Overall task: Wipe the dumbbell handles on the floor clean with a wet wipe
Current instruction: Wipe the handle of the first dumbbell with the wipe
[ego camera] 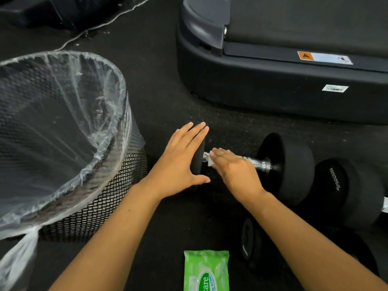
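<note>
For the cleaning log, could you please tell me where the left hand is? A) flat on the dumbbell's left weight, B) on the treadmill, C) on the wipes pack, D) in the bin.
A: the left hand lies open and flat on the dumbbell's left weight, while the right hand presses a wet wipe onto the handle.

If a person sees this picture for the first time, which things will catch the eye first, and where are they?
At the centre, the left hand lies flat on one end of a dumbbell on the floor, while the right hand presses a white wipe on its metal handle. A mesh bin with a clear liner fills the left side. A green wipes pack lies at the bottom edge.
</note>
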`<state>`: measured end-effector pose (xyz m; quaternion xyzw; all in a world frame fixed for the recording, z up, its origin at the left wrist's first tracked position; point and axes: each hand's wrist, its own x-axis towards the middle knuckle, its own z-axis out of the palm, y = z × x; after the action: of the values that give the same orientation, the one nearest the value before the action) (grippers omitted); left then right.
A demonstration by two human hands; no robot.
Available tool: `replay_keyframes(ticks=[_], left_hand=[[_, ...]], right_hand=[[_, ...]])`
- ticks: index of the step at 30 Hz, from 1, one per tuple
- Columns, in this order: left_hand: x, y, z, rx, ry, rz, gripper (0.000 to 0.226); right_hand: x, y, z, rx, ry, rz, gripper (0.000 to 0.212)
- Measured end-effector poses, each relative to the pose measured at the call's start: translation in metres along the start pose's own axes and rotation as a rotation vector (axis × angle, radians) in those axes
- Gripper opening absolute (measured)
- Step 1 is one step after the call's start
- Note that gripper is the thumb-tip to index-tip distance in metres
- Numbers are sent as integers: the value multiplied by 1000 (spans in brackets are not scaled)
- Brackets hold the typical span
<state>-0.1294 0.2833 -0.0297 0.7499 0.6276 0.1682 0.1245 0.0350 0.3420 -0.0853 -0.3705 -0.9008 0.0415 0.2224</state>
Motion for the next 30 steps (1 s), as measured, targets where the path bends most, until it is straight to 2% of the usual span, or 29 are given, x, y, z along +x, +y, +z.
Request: replay_keyframes(ticks=[3, 6, 8, 9, 10, 12, 15, 19, 23, 26, 30], left_hand=[[1, 0, 1, 21, 10, -2, 111], [3, -1, 1, 24, 20, -10, 110], [1, 0, 1, 18, 13, -5, 110], [0, 0, 1, 17, 13, -2, 110], [0, 1, 2, 19, 17, -2, 110], [1, 1, 1, 25, 23, -8, 111], [1, -1, 1, 26, 10, -8, 112], [1, 0, 1, 14, 5, 2, 112], [2, 0, 1, 2, 9, -13, 113], [1, 0, 2, 1, 8, -8, 113], [2, -2, 2, 9, 17, -9, 113]], right_hand=[[11, -12, 6, -31, 15, 76, 38], [6, -11, 7, -5, -15, 58, 42], [7, -4, -8, -10, -90, 79, 29], [14, -3, -14, -16, -115, 132, 15], [22, -2, -15, -14, -160, 185, 10], [34, -6, -15, -25, -253, 214, 16], [31, -1, -14, 30, -288, 166, 14], [43, 11, -19, 95, -391, 249, 18], [39, 7, -20, 126, -371, 187, 20], [42, 18, -24, 141, -410, 248, 14], [36, 16, -29, 125, -399, 205, 16]])
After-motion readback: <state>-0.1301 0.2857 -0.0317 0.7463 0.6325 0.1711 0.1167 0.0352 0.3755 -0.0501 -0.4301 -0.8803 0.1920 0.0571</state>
